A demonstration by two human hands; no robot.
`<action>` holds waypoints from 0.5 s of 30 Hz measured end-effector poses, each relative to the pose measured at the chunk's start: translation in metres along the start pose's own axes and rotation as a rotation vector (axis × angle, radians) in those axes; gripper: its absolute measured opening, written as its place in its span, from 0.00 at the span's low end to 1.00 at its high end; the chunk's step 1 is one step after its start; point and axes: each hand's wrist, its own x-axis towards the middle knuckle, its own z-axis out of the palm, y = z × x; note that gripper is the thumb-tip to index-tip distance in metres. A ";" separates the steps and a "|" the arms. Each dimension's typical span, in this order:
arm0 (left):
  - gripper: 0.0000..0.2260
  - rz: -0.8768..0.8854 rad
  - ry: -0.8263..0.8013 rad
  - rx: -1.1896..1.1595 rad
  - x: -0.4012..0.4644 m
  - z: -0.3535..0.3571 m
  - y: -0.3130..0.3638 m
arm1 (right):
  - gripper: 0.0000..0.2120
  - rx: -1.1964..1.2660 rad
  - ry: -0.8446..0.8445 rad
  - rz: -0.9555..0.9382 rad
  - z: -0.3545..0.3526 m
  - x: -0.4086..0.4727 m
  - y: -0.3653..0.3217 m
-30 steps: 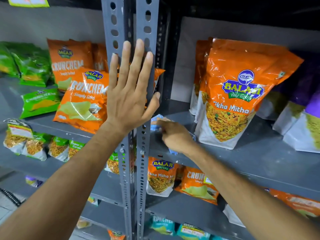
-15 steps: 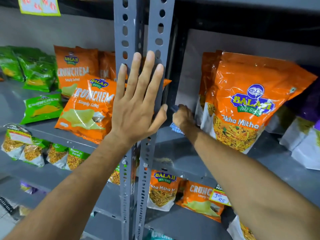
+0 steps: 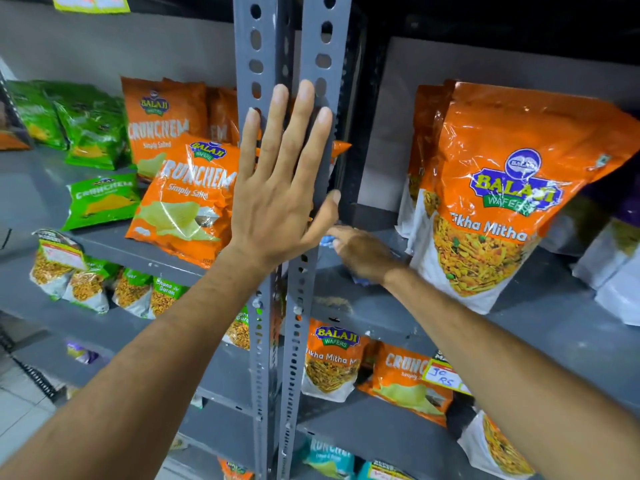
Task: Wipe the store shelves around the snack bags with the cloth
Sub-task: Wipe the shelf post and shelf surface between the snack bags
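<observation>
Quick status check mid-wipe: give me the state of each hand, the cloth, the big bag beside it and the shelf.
left hand: open, flat against the upright posts
right hand: closed on the cloth, pressing it to the shelf
blue cloth: bunched, mostly hidden under the hand
Tikha Mitha bag: upright, sealed, right of the cloth
shelf: small patch of crumbs near the front edge
</observation>
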 end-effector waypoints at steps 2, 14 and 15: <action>0.33 0.001 0.007 0.005 0.001 -0.001 0.000 | 0.21 -0.011 -0.028 -0.070 -0.003 -0.030 -0.011; 0.33 0.019 -0.010 -0.011 0.000 -0.005 -0.001 | 0.21 0.436 -0.073 -0.182 -0.024 -0.139 0.016; 0.34 0.023 -0.013 -0.010 0.000 -0.004 -0.001 | 0.21 0.459 0.009 -0.121 -0.021 -0.133 0.015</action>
